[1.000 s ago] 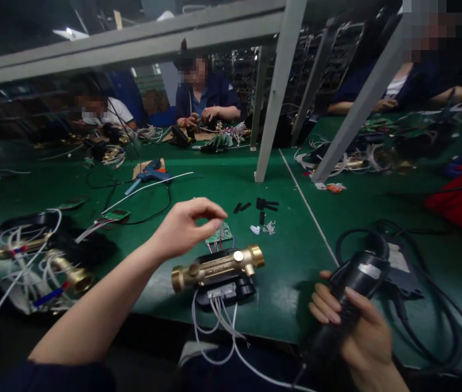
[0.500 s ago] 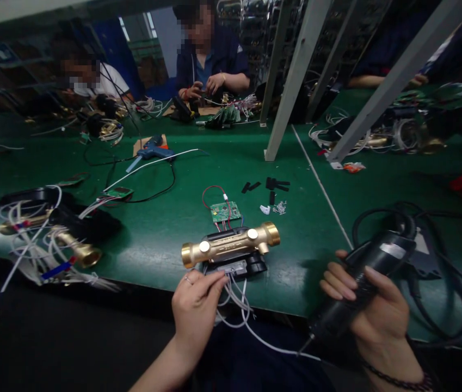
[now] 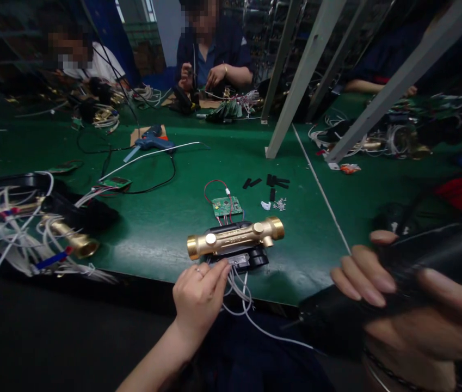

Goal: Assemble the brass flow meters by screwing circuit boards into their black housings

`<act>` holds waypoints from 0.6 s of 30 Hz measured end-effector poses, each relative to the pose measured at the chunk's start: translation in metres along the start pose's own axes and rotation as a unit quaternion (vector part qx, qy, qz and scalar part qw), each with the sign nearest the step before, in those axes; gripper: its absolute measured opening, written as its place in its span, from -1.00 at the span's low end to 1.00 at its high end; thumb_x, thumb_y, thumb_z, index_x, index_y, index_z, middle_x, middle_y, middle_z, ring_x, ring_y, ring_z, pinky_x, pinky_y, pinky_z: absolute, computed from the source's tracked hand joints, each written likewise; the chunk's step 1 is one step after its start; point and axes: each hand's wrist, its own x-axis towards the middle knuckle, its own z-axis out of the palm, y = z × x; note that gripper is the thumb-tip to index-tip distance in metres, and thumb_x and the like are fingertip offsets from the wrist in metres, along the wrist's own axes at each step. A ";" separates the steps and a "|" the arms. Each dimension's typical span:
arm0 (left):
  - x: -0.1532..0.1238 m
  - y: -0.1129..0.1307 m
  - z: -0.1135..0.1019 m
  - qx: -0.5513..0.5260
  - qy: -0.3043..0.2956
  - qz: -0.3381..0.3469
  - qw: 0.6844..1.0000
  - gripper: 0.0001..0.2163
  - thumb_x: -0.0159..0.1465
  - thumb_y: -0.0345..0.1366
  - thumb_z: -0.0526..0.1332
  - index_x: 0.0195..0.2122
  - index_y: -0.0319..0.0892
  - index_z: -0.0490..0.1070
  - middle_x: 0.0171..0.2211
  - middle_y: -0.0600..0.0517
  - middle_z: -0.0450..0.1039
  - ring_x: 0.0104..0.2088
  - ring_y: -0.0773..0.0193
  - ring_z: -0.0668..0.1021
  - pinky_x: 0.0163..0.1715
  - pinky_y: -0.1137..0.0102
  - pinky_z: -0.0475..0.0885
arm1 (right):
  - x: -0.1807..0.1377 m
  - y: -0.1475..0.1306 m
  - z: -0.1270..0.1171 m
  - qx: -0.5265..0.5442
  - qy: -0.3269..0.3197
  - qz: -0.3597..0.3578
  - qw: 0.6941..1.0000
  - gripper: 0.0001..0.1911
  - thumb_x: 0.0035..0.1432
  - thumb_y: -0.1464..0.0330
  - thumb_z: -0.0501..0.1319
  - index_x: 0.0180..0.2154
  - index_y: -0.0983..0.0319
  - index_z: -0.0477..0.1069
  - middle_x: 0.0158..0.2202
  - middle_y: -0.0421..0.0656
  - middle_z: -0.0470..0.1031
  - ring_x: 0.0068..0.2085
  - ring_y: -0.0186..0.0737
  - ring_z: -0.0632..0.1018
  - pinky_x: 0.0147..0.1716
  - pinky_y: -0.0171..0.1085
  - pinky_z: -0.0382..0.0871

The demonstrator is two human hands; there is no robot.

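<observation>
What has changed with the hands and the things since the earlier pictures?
The left hand came from over the circuit board to the near side of the brass fitting, by the white cables; any grip is unclear. The right hand, still holding the black power tool, now looks nearer the viewpoint. The board, fitting and glue gun stayed on the table.

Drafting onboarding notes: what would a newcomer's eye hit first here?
The shiny brass pipe fitting near the front edge of the green bench, left hand by the pale wires before it. Next, the black handheld tool in the right hand, looming blurred at lower right.
</observation>
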 end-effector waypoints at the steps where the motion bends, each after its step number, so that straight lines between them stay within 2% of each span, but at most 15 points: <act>1: -0.001 -0.001 0.001 -0.036 -0.002 -0.020 0.999 -0.82 0.31 -0.28 0.16 -0.32 -0.17 0.54 -0.59 0.09 0.43 -0.58 0.36 0.44 -0.50 0.47 0.32 | -0.001 -0.004 0.013 -0.004 -0.014 -0.033 0.999 -0.65 -0.15 0.15 0.42 -0.29 0.13 0.48 -0.66 -0.33 0.10 -0.67 -0.44 0.09 -0.70 -0.34 0.06; 5: -0.004 -0.001 0.006 -0.152 -0.001 -0.127 0.980 -0.82 0.28 -0.21 0.20 -0.32 -0.14 0.56 -0.55 0.07 0.47 -0.60 0.40 0.45 -0.58 0.53 0.36 | -0.003 -0.002 0.058 -0.058 -0.088 -0.142 0.984 -0.71 -0.01 0.18 0.37 -0.23 0.09 0.43 -0.61 -0.30 0.23 -0.60 -0.35 0.25 -0.58 -0.26 0.21; 7: -0.005 -0.001 0.007 -0.180 0.005 -0.162 0.970 -0.83 0.26 -0.20 0.22 -0.32 -0.13 0.56 -0.56 0.07 0.47 -0.62 0.40 0.44 -0.61 0.53 0.37 | -0.002 0.006 0.073 -0.095 -0.146 -0.160 0.972 -0.75 0.08 0.24 0.32 -0.17 0.08 0.40 -0.57 -0.28 0.29 -0.55 -0.31 0.32 -0.50 -0.22 0.26; 10: -0.006 -0.001 0.009 -0.201 0.010 -0.175 0.964 -0.84 0.25 -0.19 0.22 -0.32 -0.11 0.56 -0.54 0.07 0.48 -0.62 0.40 0.45 -0.61 0.54 0.40 | 0.000 0.020 0.086 -0.129 -0.208 -0.158 0.957 -0.73 0.14 0.27 0.27 -0.10 0.09 0.35 -0.52 -0.27 0.33 -0.50 -0.29 0.37 -0.43 -0.19 0.28; 18: -0.009 -0.003 0.009 -0.180 -0.006 -0.148 0.973 -0.82 0.29 -0.20 0.18 -0.30 -0.10 0.55 -0.49 0.06 0.53 -0.51 0.34 0.55 -0.53 0.50 0.45 | 0.009 0.036 0.098 -0.145 -0.205 -0.136 0.958 -0.78 0.16 0.27 0.25 -0.13 0.11 0.35 -0.54 -0.31 0.29 -0.54 -0.33 0.35 -0.50 -0.25 0.24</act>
